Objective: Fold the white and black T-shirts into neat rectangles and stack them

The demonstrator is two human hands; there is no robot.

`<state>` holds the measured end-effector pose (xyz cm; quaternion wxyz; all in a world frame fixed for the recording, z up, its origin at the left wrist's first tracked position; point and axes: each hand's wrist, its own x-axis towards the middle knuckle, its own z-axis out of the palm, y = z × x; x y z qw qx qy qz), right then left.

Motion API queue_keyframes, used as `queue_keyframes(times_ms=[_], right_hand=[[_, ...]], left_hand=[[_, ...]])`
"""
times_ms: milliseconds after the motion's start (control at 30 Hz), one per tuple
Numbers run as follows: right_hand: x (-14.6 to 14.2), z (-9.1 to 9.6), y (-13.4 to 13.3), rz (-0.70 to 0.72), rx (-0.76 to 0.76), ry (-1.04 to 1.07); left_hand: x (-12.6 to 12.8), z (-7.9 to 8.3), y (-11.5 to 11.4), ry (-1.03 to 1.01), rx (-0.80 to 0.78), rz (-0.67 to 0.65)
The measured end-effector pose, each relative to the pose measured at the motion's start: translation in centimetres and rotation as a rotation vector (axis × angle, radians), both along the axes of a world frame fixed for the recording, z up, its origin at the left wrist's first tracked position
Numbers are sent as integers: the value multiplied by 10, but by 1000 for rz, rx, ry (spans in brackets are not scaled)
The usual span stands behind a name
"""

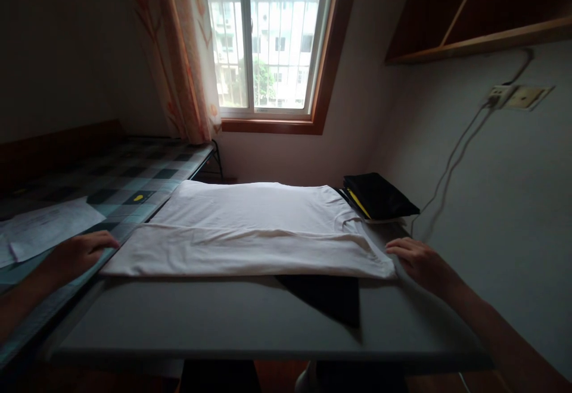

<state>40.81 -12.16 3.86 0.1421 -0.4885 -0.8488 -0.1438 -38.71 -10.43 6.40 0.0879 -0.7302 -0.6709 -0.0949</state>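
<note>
A white T-shirt (263,211) lies spread across the grey table. Its near side is folded over into a long strip (250,253) parallel to the table's front. Just off the left end of that strip is my left hand (87,252), palm down with loosely bent fingers and nothing visible in it. On the other side, my right hand (415,259) is beside the right end of the strip, fingers loosely stretched and apart from the cloth. Partly under the shirt, a dark flat piece (333,298) sticks out toward the front; its kind is unclear.
A checked bed (147,170) adjoins the table's left side, with paper sheets (53,226) on it. Black folder-like items (379,195) are stacked at the table's back right. Cables (451,167) hang from a wall socket (500,95). A window (268,41) is straight ahead.
</note>
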Motion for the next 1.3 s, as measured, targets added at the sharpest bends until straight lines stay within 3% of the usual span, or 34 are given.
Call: queue_keyframes(times_ms=[100,267,400,533,733,1000,1300], right_hand=[[-32,3,13,65,11,23],[-94,4,48,177,-37,71],[-132,5,79,247,-72,136],[-154,1,106,276,-144,178],[-160,-16,145,190,-231,194],[-155,-39,206,-201,-258,75],[-141,-37,249,-504,-261,88]], left_hand=[[54,-2,20,-191,-5,-132],[185,-12,55,-303,-31,-501],[267,-25,82,-273,-90,-540],[315,-46,109,-242,-128,-536],[337,-63,117,-137,-143,-488],[338,-62,115,-135,-114,-472],[340,-63,116,-116,-155,-454]])
